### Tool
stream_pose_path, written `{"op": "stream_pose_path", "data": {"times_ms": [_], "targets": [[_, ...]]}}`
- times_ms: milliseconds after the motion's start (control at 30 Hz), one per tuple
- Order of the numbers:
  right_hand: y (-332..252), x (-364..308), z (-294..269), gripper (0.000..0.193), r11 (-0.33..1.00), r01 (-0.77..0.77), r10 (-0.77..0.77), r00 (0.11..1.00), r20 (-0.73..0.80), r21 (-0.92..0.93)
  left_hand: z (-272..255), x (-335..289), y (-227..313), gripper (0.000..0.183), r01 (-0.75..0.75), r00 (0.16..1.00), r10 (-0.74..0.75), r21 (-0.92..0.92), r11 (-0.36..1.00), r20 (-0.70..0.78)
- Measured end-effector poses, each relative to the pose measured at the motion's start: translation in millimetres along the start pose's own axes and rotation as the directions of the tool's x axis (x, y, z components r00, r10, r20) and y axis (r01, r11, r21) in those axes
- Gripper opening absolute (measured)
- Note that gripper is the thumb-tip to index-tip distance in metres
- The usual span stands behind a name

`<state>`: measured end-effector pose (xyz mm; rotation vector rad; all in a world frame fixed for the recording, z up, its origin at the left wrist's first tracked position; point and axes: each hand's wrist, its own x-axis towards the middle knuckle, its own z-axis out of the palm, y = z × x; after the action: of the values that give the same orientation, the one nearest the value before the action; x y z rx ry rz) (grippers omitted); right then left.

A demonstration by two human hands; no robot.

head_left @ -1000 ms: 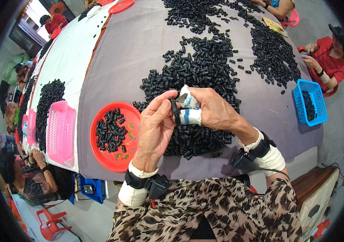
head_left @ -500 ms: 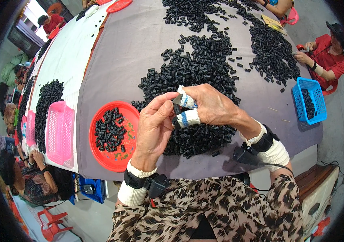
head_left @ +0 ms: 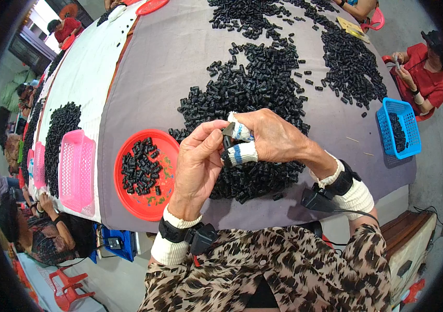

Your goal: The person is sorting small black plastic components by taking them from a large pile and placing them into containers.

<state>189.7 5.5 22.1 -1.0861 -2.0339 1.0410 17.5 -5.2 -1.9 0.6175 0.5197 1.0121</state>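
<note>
My left hand (head_left: 199, 158) is closed, its thumb and fingertips pinching a small black cylindrical piece (head_left: 227, 141) above the near part of a large pile. My right hand (head_left: 278, 136) meets it there, fingers curled, with white and blue cloth covers (head_left: 242, 153) on some of them. A small flat dark blade (head_left: 228, 129) sticks out from my right fingers against the top of the piece; its grip end is hidden. Below and beyond both hands lies the pile of black pieces (head_left: 255, 78) on the grey tablecloth.
Left of my left hand sits a red round tray (head_left: 122, 195) holding several black pieces. Pink baskets (head_left: 77, 195) stand further left, a blue basket (head_left: 413, 138) at the right edge. A co-worker in red (head_left: 429, 78) sits beyond it, near another black pile (head_left: 354, 67).
The blade has shifted slightly and shows more of its flat side over the black piece. My hands stay nearly in place. The co-worker at right has lifted their hands off the table.
</note>
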Motion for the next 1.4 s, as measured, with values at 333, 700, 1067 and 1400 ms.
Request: {"op": "stream_pose_path", "data": {"times_ms": [333, 700, 1067, 1400], "targets": [[-1, -2, 1, 0.034, 1.0, 0.01, -0.01, 0.999, -0.041, 0.007, 1, 1, 1, 0.021, -0.014, 0.999, 0.014, -0.002, 1.0, 0.042], [0, -2, 0, 0.033, 0.999, 0.036, -0.036, 0.999, -0.024, 0.012, 2, -1, 1, 0.02, -0.035, 0.996, 0.036, -0.024, 0.999, 0.078], [2, -5, 6, 0.034, 0.995, 0.068, -0.07, 0.997, -0.025, -0.072, 4, 0, -1, 0.02, -0.033, 0.999, 0.034, 0.062, 0.998, -0.019], [-4, -7, -1, 0.029, 0.99, -0.011, 0.02, 0.998, -0.057, 0.141, 4, -2, 1, 0.02, -0.075, 0.989, 0.077, -0.026, 0.997, 0.126]]}}
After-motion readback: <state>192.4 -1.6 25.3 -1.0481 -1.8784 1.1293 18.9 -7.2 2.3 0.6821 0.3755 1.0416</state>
